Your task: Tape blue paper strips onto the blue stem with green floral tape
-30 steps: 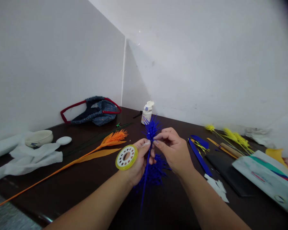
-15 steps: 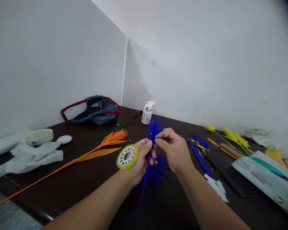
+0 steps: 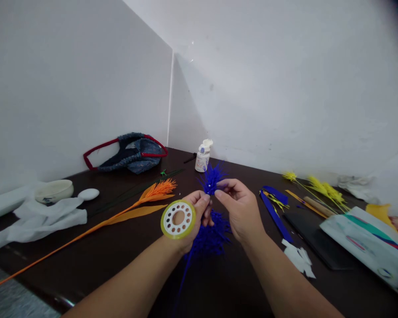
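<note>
A bristly blue flower head (image 3: pixel 212 176) on a long stem is pinched near its base by my left hand (image 3: pixel 194 216). A yellow tape roll with a white core (image 3: pixel 168 221) hangs at the same hand, its face toward me. My right hand (image 3: pixel 241 207) has thumb and forefinger pressed together at the right side of the flower head; whatever small piece lies between them cannot be made out. Beneath both hands, more blue bristly pieces (image 3: pixel 215 238) lie on the dark table (image 3: pixel 146 269).
Left are an orange flower stalk (image 3: pixel 119 213), white cloth (image 3: pixel 53 221), a bowl (image 3: pixel 55 190) and a denim bag (image 3: pixel 135 152). A white bottle (image 3: pixel 202 160) stands behind. Right are blue strips (image 3: pixel 275 216), yellow flowers (image 3: pixel 328 190), a black flat object (image 3: pixel 318 240) and a white packet (image 3: pixel 365 247).
The tape roll has turned more squarely toward the camera. The lower stem now slants further left, and my hands have shifted slightly.
</note>
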Action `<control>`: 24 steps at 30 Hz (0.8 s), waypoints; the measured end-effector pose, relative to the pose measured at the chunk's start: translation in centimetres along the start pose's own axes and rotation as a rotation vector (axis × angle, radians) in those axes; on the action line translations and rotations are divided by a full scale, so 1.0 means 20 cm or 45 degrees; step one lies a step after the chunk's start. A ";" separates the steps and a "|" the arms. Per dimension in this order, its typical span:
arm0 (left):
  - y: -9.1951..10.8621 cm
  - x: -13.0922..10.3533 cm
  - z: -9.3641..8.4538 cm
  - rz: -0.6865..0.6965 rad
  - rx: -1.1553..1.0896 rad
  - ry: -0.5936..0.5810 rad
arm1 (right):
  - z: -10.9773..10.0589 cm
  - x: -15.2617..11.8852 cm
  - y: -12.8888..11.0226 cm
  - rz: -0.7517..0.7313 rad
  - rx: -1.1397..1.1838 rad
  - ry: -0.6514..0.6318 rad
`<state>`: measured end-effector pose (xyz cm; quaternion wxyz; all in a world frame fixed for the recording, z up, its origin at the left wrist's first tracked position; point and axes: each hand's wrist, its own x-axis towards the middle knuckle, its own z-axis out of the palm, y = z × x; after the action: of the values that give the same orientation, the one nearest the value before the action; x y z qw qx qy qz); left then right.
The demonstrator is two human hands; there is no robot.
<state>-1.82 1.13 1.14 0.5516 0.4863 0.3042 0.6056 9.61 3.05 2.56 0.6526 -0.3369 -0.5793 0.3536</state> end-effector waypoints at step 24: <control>0.00 0.02 -0.02 -0.213 0.697 -0.212 | -0.11 -0.23 0.13 0.648 0.325 0.055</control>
<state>-2.19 1.60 1.06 0.4711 0.6382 0.4489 0.4114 11.22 0.40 -2.32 0.5921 -0.3940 -0.4130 0.5689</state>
